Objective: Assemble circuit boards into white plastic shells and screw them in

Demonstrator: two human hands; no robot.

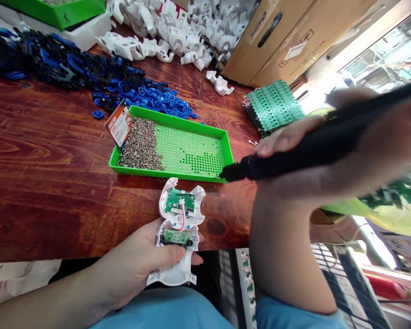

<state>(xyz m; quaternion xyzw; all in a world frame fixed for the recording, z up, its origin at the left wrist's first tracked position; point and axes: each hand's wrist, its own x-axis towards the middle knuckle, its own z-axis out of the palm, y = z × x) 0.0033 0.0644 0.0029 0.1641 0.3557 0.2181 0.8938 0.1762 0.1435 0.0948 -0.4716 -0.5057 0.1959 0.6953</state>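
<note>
My left hand [164, 251] grips a white plastic housing [174, 274] in two joined-looking halves at the table's front edge, thumb across the lower half. A green circuit board [189, 201] sits in the upper half and a smaller board [176, 236] in the lower, with red and white wires between them. In my right hand [294, 178], blurred by motion, is a black electric screwdriver [308, 148]. Its tip is over the near right corner of a green screw tray [171, 175]. Small screws [140, 146] are heaped at the tray's left, and many holes on the right hold screws.
An orange-and-white card [119, 124] leans in the tray's left end. Behind lie blue rings [164, 101], black-and-blue parts [61, 61] and white shells [178, 32]. A cardboard box [277, 41] and stacked green circuit panels [274, 105] stand at the right. Another green tray [61, 16] is far left.
</note>
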